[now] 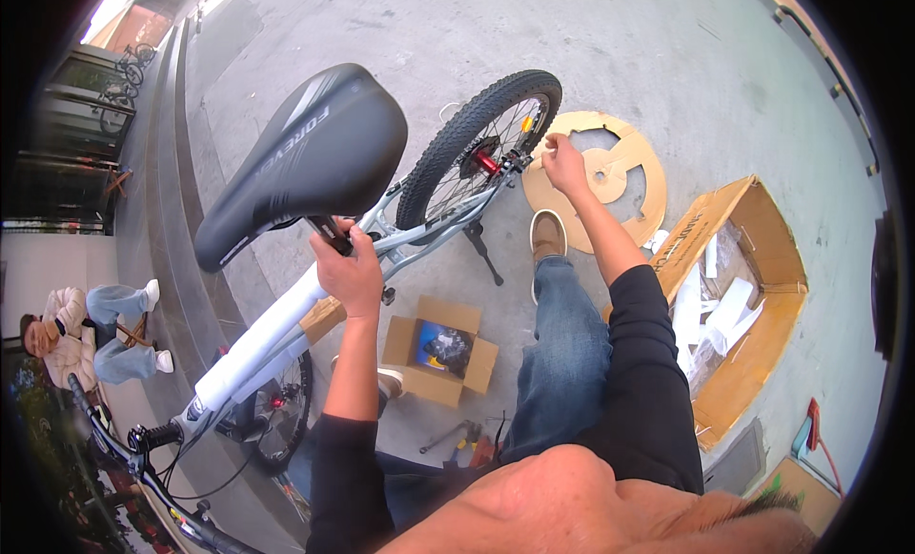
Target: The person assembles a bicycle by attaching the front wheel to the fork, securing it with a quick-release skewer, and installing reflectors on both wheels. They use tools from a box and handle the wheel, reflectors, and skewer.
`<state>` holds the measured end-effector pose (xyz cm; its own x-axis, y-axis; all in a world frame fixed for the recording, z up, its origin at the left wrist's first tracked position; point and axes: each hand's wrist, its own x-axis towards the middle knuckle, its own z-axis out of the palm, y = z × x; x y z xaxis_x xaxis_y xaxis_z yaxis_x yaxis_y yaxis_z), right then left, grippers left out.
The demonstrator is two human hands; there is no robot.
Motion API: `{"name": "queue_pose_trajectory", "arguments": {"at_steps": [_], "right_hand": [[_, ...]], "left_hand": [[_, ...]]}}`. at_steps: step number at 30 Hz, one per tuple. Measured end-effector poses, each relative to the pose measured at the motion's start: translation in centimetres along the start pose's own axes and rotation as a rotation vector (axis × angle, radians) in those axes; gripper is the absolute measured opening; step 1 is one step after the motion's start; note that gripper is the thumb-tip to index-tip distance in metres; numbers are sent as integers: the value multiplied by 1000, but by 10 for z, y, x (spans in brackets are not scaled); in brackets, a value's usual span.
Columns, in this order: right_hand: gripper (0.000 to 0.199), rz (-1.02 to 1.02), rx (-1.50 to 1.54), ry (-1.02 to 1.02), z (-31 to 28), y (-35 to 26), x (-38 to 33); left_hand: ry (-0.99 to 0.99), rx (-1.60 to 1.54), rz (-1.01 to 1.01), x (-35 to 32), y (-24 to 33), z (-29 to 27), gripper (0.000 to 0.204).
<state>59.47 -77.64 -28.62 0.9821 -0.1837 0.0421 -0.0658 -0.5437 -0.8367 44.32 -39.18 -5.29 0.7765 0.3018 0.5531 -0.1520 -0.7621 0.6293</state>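
A white-framed bicycle (267, 335) stands on the concrete with a large black saddle (305, 158) close to the camera. My left hand (348, 268) is wrapped around the frame just under the saddle. My right hand (562, 163) reaches out to the rear wheel (477, 144) and pinches something small at the red hub and axle; what it pinches is too small to tell. The black handlebar (143, 459) points toward the lower left. My right leg in jeans and a brown shoe (548, 235) is planted beside the wheel.
A small open cardboard box (434, 354) lies under the frame, with tools (457, 438) on the ground near it. A big open carton (743, 306) with white packing sits at right, a round cardboard cutout (620, 163) beyond the wheel. A person (91, 335) sits on steps at left.
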Motion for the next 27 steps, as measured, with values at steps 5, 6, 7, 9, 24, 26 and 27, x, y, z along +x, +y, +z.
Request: {"name": "queue_pose_trajectory", "arguments": {"at_steps": [5,6,7,9,24,26,27], "right_hand": [[58,-17,-435,-708,-60,-20,-80],[60,-24,-499,-838,-73,-32,-89],[61,-30,-505,-891,-86,-46,-97],[63,-29,-530,-991,-114,-82,-107],[44,-712,-945,-1301,93,-219,-220],[36,-792,-837,-1314,146,-190,-259],[37,-760,-796,-1383,174,-177,-280]], "left_hand": [[-230,4,-57,5,-3,-24,54],[-268,-7,-8,8,-3,-32,62],[-258,-34,37,5,-1,-43,66],[-268,-26,53,-6,5,-72,73],[-1052,13,-421,-130,-28,-323,53],[-1044,11,-461,-135,-35,-329,53],[-1032,8,-471,-137,-37,-330,53]]}}
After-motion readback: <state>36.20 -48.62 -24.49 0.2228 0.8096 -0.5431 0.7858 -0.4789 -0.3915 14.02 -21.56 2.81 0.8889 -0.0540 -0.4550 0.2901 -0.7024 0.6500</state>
